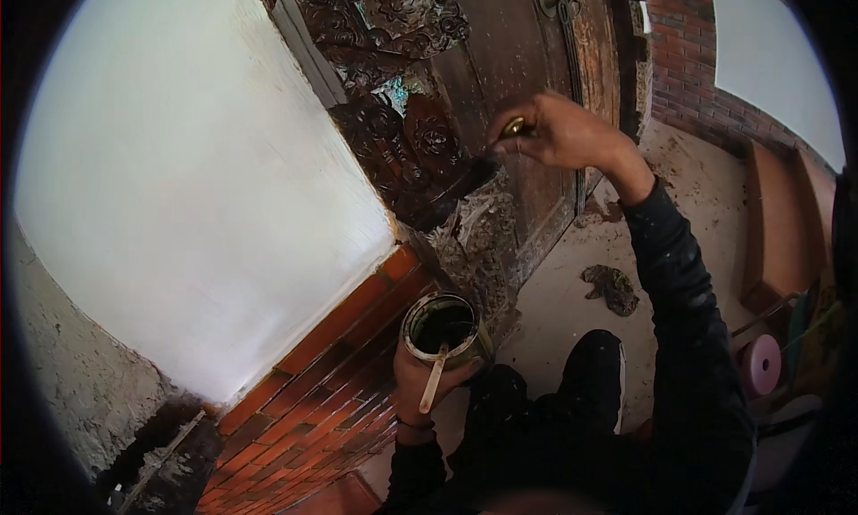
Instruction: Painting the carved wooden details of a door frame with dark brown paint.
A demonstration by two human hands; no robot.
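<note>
- Right hand (559, 133), at about one o'clock, is closed around the gold-coloured ferrule of a paintbrush (483, 168), whose dark bristles touch the carved wooden door (420, 149).
- Left hand (427, 383), near six o'clock, is wrapped around an open tin (442, 327) of dark stain and also pins a pale wooden stick (434, 377) against it.
- A crumpled rag (611, 287) lies on the floor at four o'clock.

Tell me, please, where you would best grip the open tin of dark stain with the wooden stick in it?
Probably round the tin wall below the rim, from underneath and behind, as the left hand does: it stands upright and open, the stick leaning over its near rim.
</note>
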